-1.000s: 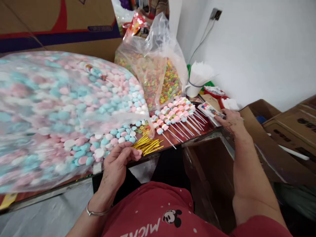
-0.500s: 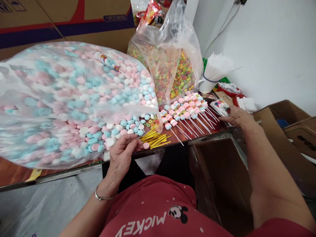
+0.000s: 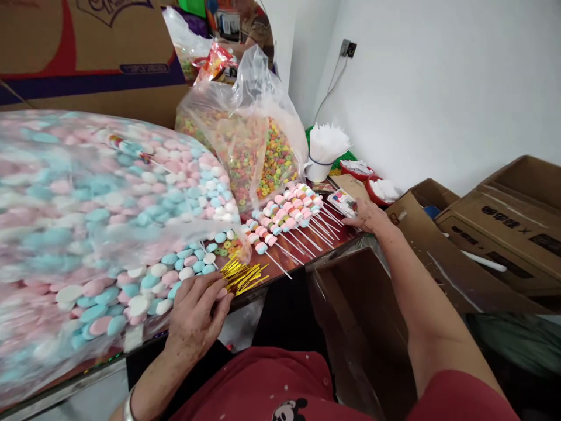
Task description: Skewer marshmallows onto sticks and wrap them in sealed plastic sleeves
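My left hand (image 3: 197, 313) is closed at the table's front edge, its fingertips beside a pile of gold twist ties (image 3: 243, 275). Whatever is between those fingers is hidden. Loose pink, blue and white marshmallows (image 3: 160, 272) lie next to it. At the right, my right hand (image 3: 370, 217) touches a stack of small printed clear bags (image 3: 344, 202), thumb stretched apart from the fingers. Between the hands, marshmallow skewers (image 3: 284, 213) lie in a row, white sticks pointing toward me, with colored rings threaded among the marshmallows.
A huge clear bag of marshmallows (image 3: 87, 193) covers the left side. Behind stand a bag of cereal-like rings (image 3: 276, 152) and a white cup (image 3: 318, 169) of white sticks. Red bowls (image 3: 380, 193) sit beyond my right hand. Open cardboard boxes (image 3: 350, 304) stand below and right.
The camera view has swung right. My left hand has turned more palm-down, and the pink marshmallow by its fingertips no longer shows. My right hand stays at the bag stack.
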Action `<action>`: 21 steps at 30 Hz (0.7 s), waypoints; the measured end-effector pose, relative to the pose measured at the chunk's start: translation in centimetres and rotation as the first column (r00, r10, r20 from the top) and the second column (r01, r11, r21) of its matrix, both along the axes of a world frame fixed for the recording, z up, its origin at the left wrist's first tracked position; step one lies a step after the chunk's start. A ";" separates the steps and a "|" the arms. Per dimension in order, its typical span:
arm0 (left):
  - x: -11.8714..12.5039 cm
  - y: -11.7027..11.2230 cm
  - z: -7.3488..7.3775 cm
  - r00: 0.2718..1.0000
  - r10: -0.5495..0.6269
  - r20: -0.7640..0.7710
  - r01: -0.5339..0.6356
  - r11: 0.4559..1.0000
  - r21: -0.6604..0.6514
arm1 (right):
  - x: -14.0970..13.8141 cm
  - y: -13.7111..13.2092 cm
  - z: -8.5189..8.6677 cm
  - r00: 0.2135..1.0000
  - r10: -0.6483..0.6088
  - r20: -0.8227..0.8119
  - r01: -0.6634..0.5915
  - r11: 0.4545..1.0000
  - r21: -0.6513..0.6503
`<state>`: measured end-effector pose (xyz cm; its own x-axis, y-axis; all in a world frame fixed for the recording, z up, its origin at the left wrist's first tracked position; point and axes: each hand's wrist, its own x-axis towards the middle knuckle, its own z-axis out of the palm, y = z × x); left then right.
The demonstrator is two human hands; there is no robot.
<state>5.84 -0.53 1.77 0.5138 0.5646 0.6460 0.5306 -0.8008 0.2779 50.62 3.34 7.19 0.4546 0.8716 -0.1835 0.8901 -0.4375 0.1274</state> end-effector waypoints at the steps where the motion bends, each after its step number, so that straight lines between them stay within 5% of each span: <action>1: 0.3 0.0 0.2 1.000 0.003 0.020 -0.003 1.000 0.006 | 0.0 0.1 -0.1 1.000 -0.009 -0.002 0.009 1.000 -0.004; 8: 3.4 -0.3 1.5 0.987 -0.061 0.146 0.066 0.997 -0.027 | 0.6 1.1 -0.6 0.996 -0.088 -0.035 0.087 0.996 -0.021; 14: 5.9 -0.8 2.0 0.958 -0.127 0.256 0.179 0.965 -0.193 | 0.9 0.8 -0.5 0.987 -0.137 -0.080 0.141 0.989 0.046; 21: 8.0 -0.6 2.9 0.921 -0.119 0.371 0.314 0.790 -0.526 | 1.6 -0.3 -0.5 0.972 -0.144 -0.186 0.176 0.969 0.172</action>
